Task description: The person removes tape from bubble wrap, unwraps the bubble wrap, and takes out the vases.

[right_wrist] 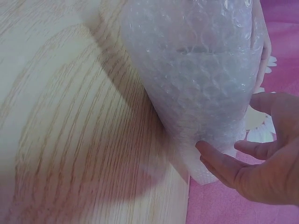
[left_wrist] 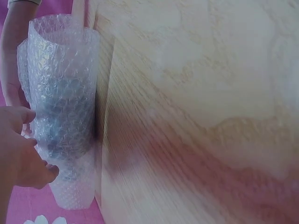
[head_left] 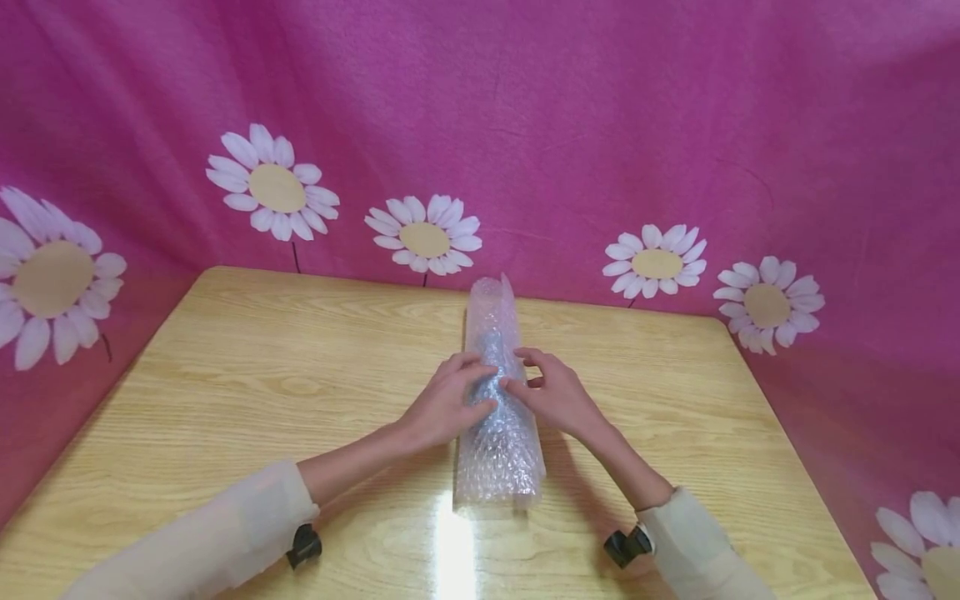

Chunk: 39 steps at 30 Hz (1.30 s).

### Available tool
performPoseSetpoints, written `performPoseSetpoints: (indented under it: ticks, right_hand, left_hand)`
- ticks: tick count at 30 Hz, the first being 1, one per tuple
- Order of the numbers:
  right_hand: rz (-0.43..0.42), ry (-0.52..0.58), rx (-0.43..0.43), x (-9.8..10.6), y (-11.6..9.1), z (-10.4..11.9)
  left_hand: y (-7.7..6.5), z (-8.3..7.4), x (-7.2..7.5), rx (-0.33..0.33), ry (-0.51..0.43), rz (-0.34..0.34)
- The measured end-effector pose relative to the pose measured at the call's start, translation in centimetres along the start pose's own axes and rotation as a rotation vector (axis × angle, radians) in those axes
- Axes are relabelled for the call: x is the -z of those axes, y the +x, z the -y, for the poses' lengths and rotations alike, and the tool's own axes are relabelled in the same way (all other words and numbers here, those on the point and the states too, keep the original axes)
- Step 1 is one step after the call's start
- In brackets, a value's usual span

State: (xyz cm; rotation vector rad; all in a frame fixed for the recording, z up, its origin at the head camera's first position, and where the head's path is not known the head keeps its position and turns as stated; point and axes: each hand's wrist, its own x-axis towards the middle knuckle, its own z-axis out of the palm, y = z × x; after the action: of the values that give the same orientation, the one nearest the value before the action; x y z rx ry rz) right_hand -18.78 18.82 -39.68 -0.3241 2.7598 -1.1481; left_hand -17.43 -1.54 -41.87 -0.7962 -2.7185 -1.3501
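Observation:
A rolled bundle of clear bubble wrap [head_left: 498,467] lies lengthwise on the wooden table. Something bluish-grey shows through its middle, but the layers blur its kind. My left hand [head_left: 444,406] rests on the bundle's left side, with thumb and fingers spread. From the other side my right hand [head_left: 558,397] touches the top with loosely bent fingers. In the left wrist view, the near end of the wrap [left_wrist: 65,93] is an open tube, with the left fingertips at its side. The right wrist view has the right hand [right_wrist: 261,163] beside the wrap's surface [right_wrist: 196,79].
The light wood table [head_left: 300,358] has rounded far corners. A pink cloth [head_left: 525,125] with large white daisies hangs behind it and at both sides. Black wrist mounts [head_left: 305,546] sit under both pale sleeves. A bright reflection lies on the near tabletop.

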Motion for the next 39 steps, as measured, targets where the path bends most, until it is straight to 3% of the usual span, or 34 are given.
performPoseSetpoints:
  ticks: [12, 26, 35, 39]
  right_hand:
    - [0.028, 0.038, 0.017, 0.0, -0.3, -0.1]
    - [0.090, 0.005, 0.028, 0.0, -2.4, 0.0]
    - [0.042, -0.196, 0.219, -0.3, -3.5, 0.6]
    - [0.012, -0.237, 0.265, -0.3, -3.7, 0.6]
  left_hand:
    - [0.7, 0.5, 0.5, -0.157, 0.173, 0.074]
    - [1.0, 0.6, 0.7, -0.185, 0.225, 0.140]
    - [1.0, 0.6, 0.7, -0.207, 0.250, 0.155]
    - [1.0, 0.6, 0.7, -0.206, 0.261, 0.160]
